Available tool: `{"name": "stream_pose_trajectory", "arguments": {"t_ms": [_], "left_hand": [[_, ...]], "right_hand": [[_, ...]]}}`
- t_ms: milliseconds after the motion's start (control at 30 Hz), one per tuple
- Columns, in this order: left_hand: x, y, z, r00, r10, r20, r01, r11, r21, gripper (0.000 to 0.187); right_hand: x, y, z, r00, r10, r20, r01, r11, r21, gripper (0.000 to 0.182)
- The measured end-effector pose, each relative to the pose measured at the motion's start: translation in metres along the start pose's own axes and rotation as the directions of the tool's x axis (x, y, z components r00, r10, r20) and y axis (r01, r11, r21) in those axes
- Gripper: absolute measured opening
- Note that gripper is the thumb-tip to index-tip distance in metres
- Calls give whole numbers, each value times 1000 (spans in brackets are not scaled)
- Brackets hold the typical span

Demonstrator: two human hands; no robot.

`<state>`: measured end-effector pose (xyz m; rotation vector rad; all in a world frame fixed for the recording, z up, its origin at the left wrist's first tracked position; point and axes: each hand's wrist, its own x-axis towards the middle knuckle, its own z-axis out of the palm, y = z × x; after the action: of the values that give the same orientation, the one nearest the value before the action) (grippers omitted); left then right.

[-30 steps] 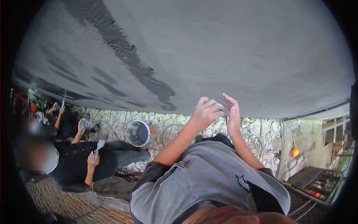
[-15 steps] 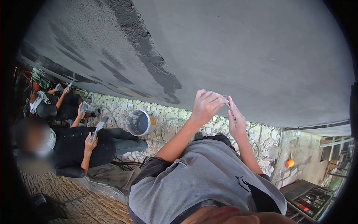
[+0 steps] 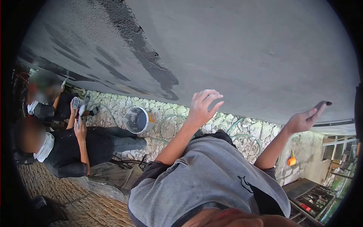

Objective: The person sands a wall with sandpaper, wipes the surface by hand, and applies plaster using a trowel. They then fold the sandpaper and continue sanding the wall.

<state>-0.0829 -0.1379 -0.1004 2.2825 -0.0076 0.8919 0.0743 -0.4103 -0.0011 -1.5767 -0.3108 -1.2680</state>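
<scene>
My left hand (image 3: 203, 108) is raised in front of the plastered wall, its whitened fingers curved and apart with nothing in them. Out to the right, my right hand (image 3: 305, 118) reaches to the grey wall (image 3: 242, 56), fingers closed together. A small dark thing (image 3: 328, 103) shows at its fingertips against the wall surface; its kind is too small to make out. Smooth grey plaster covers most of the wall near me, while a darker, rough strip (image 3: 140, 45) runs along it to the left.
A bucket (image 3: 137, 120) of grey material stands on broken stones (image 3: 172, 130). A person in dark clothes (image 3: 87, 145) holds a brush and a small container to the left. Another person (image 3: 47, 109) crouches behind. A green hose (image 3: 245, 135) lies on the stones; an orange dipper (image 3: 291, 161) hangs at right.
My hands, together half a second ago, have parted. My right hand has moved far right to the wall; my left stays near its place with its fingers opened. The nearer person's hands have drawn together.
</scene>
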Motion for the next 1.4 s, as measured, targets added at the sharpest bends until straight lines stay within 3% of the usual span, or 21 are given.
{"name": "stream_pose_trajectory", "arguments": {"t_ms": [67,100,167,200,267,467,567,800,1033,1267,1400], "left_hand": [[-2,0,2,1000,-2,4,2,1000,0,26],[-2,-1,2,1000,-2,12,3,1000,-5,25],[-2,0,1,1000,-12,15,12,1000,4,25],[-3,0,0,1000,-19,20,19,1000,5,25],[-2,0,-1,999,-32,25,31,999,9,24],[-2,-1,-8,997,-67,42,66,998,23,22],[-1,-2,-12,996,-82,41,80,996,43,23],[4,-2,-27,994,-89,61,86,995,50,24],[1,-6,-38,997,-78,3,77,989,129,21],[-6,-9,-39,994,-76,73,71,996,62,19],[-4,-4,-38,991,-80,108,76,996,39,18]], "right_hand": [[9,6,3,995,-74,-60,62,982,-176,39],[9,9,7,996,-71,-60,60,984,-169,39],[4,20,19,989,-118,90,134,972,-192,40],[0,31,22,989,-118,89,132,974,-186,40],[-13,55,34,863,-50,503,277,879,-389,48],[-37,71,58,835,5,550,304,829,-470,80],[-37,71,59,833,21,554,302,821,-484,84],[-35,63,59,828,37,559,309,801,-512,86],[-31,91,47,803,-39,594,434,722,-539,88],[-29,69,50,819,14,574,362,762,-536,89],[-26,71,49,799,-234,554,527,718,-456,85]]}}
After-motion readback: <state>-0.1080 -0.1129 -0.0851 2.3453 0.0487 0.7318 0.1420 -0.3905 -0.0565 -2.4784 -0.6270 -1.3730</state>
